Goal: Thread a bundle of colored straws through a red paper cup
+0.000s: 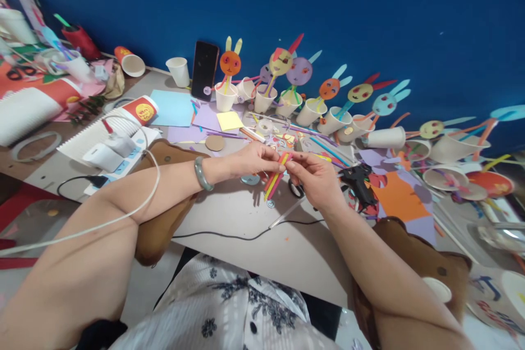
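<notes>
Over the middle of the table, a small bundle of red and yellow strips [271, 186] is pinched at its top between both hands. My left hand [258, 159], with a bracelet on the wrist, is closed on the bundle from the left. From the right, the thumb and fingers of my right hand [318, 178] grip the same end, and the strips' lower ends hang free. Black-handled scissors [296, 189] lie partly hidden beside the right hand. A black glue gun [359, 183] rests further right. Below the strips is a small round sticker [270, 204].
Rabbit-faced paper figures [230, 63] stand in white cups [226, 97] along the blue wall. A phone [204, 70] leans there. Left, a white cable [151, 186] crosses my forearm near a power strip [127, 158]. Orange paper [400, 196] lies right; a black cord [229, 236] crosses the front.
</notes>
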Motion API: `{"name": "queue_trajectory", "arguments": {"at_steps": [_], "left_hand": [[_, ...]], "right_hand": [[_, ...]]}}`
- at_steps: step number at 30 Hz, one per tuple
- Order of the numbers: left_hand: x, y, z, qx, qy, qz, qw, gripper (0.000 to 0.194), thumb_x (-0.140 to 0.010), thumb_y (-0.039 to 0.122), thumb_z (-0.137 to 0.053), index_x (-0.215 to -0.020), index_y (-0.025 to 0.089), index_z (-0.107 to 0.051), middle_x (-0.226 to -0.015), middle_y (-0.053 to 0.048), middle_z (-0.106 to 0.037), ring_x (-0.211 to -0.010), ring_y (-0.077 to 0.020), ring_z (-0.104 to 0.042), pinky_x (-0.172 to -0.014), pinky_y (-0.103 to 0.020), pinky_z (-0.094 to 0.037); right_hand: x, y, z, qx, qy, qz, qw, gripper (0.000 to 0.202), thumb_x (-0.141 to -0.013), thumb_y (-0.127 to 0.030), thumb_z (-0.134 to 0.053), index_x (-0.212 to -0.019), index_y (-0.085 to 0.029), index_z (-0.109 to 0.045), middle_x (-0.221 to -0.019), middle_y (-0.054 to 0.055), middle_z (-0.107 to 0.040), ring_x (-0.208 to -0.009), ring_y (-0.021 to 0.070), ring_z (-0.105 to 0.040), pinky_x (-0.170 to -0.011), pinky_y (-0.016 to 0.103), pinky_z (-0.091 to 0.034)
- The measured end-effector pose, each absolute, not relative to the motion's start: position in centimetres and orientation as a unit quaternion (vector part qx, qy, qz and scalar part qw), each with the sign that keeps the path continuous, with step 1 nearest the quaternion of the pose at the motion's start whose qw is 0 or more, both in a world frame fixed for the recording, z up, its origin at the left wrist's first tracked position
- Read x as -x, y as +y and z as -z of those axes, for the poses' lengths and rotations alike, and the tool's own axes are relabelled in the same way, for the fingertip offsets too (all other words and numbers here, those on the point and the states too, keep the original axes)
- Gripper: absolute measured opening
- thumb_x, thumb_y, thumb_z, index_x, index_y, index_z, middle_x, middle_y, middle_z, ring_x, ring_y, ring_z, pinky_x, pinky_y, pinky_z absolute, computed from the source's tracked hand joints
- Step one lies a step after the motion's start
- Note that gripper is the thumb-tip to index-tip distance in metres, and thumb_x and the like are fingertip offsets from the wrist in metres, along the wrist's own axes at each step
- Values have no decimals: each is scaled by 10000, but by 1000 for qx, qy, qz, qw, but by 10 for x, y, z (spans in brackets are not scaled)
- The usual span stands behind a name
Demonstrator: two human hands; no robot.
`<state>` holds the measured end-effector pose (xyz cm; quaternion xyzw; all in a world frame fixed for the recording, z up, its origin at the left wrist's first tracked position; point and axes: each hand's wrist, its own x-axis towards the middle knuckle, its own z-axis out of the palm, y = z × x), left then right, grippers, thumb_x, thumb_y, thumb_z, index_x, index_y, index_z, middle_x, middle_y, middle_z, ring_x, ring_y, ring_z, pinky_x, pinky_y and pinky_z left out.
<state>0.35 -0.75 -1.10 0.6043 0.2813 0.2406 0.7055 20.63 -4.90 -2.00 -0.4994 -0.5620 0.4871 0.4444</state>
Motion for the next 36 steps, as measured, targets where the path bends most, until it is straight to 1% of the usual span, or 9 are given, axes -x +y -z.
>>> {"name": "queue_trajectory", "arguments": {"at_steps": [3,6,8,11,17,20,24,29,36], "left_hand": [[-4,-8,12,-596,279,-246,712,381,-751,447,-855,-774,108,-682,-642,8,-632,-558,-74,-577,-558,-209,-462],[-3,-9,8,-592,275,-246,716,358,-774,422,-846,-757,103,-684,-625,9,-630,-547,-61,-554,-540,-190,-435],[-2,-10,6,-595,274,-241,717,350,-785,416,-842,-763,102,-690,-633,7,-637,-554,-60,-558,-547,-188,-447],[-1,-10,6,-598,272,-234,717,361,-778,433,-848,-789,104,-700,-661,3,-651,-573,-69,-584,-560,-198,-475],[-3,-9,11,-596,270,-235,719,444,-723,509,-876,-799,108,-702,-684,11,-646,-573,-69,-589,-569,-210,-490],[-4,-9,11,-600,265,-235,717,423,-720,489,-876,-774,107,-701,-661,15,-639,-561,-64,-575,-562,-205,-475],[-3,-9,10,-606,264,-236,712,374,-740,446,-857,-762,105,-706,-626,17,-620,-545,-64,-550,-534,-197,-438],[-2,-9,11,-616,267,-227,705,355,-763,433,-835,-784,97,-721,-631,0,-640,-561,-72,-567,-559,-203,-456],[-2,-10,9,-614,274,-222,706,364,-720,429,-873,-757,98,-726,-628,0,-645,-571,-75,-573,-579,-208,-466]], "right_hand": [[-207,-49,21,491,-558,-497,448,435,-769,-518,-838,-1049,-194,-764,-602,-49,-587,-469,87,-438,-454,247,-346],[-207,-50,21,479,-558,-500,457,478,-757,-482,-866,-1134,-213,-750,-643,-59,-591,-471,78,-455,-455,239,-355],[-207,-50,19,475,-565,-493,459,469,-762,-455,-872,-1151,-223,-751,-657,-59,-598,-476,76,-471,-458,237,-362],[-208,-50,18,471,-578,-485,458,432,-766,-451,-872,-1115,-217,-773,-638,-54,-601,-475,79,-476,-458,240,-368],[-210,-51,16,469,-590,-478,451,404,-774,-452,-871,-1088,-208,-800,-634,-41,-621,-482,87,-504,-471,250,-393],[-209,-52,15,467,-592,-475,454,376,-783,-446,-868,-1066,-207,-800,-646,-37,-632,-485,83,-501,-473,247,-391],[-207,-54,13,458,-602,-472,454,411,-800,-449,-858,-1131,-217,-780,-660,-47,-612,-492,81,-506,-475,243,-398],[-209,-52,12,447,-619,-480,432,407,-808,-494,-845,-1086,-207,-770,-667,-40,-635,-486,85,-516,-473,248,-411],[-211,-52,13,435,-621,-492,428,415,-794,-510,-861,-1056,-203,-766,-676,-35,-652,-479,83,-534,-460,243,-408]]}}
